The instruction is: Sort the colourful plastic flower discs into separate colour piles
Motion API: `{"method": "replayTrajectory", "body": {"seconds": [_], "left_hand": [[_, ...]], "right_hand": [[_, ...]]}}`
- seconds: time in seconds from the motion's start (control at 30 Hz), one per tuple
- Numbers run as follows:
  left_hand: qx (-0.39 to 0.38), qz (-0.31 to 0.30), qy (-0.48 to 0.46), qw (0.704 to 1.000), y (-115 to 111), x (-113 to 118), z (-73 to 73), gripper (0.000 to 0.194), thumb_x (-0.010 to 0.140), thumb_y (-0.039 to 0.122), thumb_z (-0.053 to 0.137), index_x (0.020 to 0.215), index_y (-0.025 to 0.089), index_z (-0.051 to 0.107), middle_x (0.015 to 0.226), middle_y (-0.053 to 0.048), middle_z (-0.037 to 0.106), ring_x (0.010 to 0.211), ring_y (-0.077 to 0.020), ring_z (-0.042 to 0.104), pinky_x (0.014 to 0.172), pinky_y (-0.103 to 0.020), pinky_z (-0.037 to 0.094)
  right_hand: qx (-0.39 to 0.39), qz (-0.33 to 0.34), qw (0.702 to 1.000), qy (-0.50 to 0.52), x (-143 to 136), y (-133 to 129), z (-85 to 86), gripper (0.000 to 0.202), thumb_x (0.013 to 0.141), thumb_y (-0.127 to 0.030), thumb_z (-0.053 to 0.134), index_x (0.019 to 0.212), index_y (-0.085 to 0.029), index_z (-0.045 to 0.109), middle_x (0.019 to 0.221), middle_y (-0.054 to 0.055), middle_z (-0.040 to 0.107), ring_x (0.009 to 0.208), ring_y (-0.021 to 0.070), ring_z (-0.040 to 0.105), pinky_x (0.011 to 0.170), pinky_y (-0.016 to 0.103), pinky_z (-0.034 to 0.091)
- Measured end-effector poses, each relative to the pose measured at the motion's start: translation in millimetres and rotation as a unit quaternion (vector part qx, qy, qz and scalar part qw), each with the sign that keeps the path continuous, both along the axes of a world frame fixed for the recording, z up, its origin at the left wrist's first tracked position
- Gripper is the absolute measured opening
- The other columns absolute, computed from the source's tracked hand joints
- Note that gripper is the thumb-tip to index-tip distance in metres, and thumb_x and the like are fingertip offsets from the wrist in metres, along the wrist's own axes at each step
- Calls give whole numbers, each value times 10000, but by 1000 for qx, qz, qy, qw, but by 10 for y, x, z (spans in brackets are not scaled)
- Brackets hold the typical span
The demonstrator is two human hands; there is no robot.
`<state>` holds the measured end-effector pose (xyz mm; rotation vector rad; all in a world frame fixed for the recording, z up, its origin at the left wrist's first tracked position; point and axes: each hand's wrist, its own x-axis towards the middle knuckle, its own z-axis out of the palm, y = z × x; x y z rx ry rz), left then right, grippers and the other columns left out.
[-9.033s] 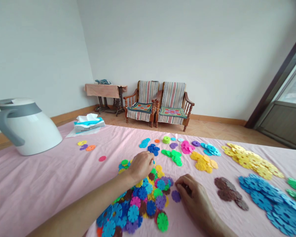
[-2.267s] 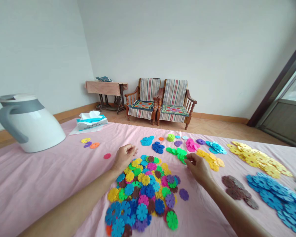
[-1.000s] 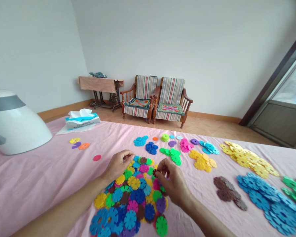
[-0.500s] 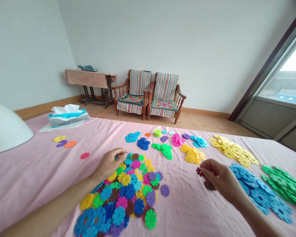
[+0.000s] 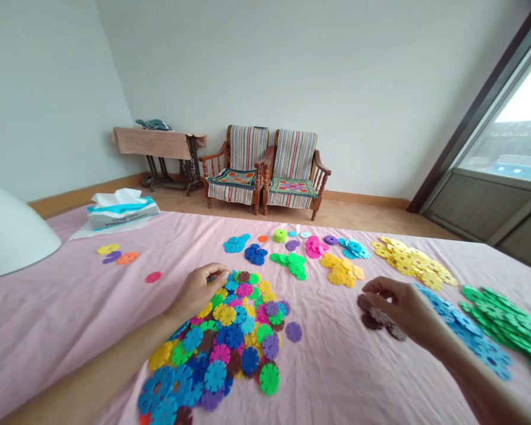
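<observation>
With the heap (image 5: 225,314) of mixed discs as the dial's centre, a jug (image 5: 15,236) stands at ten o'clock (cut off by the picture's edge), with the tissue box (image 5: 124,212) towards half past ten; both seem set aside to leave room. A pink disc (image 5: 153,277) lies alone at ten. The left hand (image 5: 199,289) is at eleven on the heap's rim, fingers curled and thumb near forefinger, perhaps bent for picking small flat pieces; whether they pinch anything I cannot tell. At two sits a lime pile (image 5: 294,264). Near three, brown discs (image 5: 371,321) lie under the right hand (image 5: 402,307), its fingers bent downward; I cannot tell whether they grip or have let go. Beyond come the yellow pile (image 5: 418,265) at half past two, then the blue pile (image 5: 469,339) and green pile (image 5: 504,319) around three, apparently spaced so colours don't mix.
</observation>
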<state>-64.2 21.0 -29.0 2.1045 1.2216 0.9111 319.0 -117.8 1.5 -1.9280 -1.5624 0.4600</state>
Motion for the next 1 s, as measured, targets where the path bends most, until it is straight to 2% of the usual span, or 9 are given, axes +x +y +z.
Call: {"method": "replayTrajectory", "body": {"seconds": [0.07,0.23,0.4,0.6,0.7,0.83,1.0], "left_hand": [[-3,0,-5,1000,-3,-1,2,332,828,435,476,839,157,657,811,-35,685,790,-193,616,719,-256,475],[1,3,-15,1000,-22,2,32,344,826,442,474,823,154,663,795,-32,682,780,-194,612,708,-254,472],[9,8,-19,1000,-24,-1,42,363,834,443,455,779,147,657,746,-25,664,750,-186,600,684,-247,461],[2,7,-41,999,-3,-13,36,357,805,445,485,745,142,663,722,-25,672,734,-192,613,679,-260,465],[-27,21,-77,996,-29,-32,55,356,792,456,502,753,135,653,777,-54,700,785,-212,642,711,-276,483],[-20,62,-84,994,-188,-70,145,367,802,479,497,756,145,644,822,-64,711,837,-223,651,756,-287,488],[21,96,-33,995,-464,-127,235,356,834,461,472,841,164,669,858,-49,712,852,-218,641,806,-301,472]], "right_hand": [[6,31,999,15,-283,7,44,227,793,-355,507,780,-185,656,589,19,631,491,134,556,465,235,395],[58,168,984,10,-1015,63,16,185,793,-215,501,871,-210,669,821,40,651,694,148,595,619,266,457],[71,222,972,19,-1412,118,-86,239,761,-133,551,969,-213,636,906,41,585,770,144,577,680,267,456],[95,240,966,-30,-1525,103,-144,250,780,-120,549,1001,-211,623,958,59,551,916,189,529,787,308,427],[93,241,966,-26,-1464,106,-179,192,773,-103,535,913,-202,622,908,43,553,858,172,534,745,288,423],[93,211,973,-17,-1374,98,-201,165,749,-74,514,832,-184,604,819,23,559,767,151,545,685,267,416],[81,235,968,-11,-1399,59,-183,159,766,-95,500,710,-187,616,738,13,566,696,138,549,635,249,405]]}}
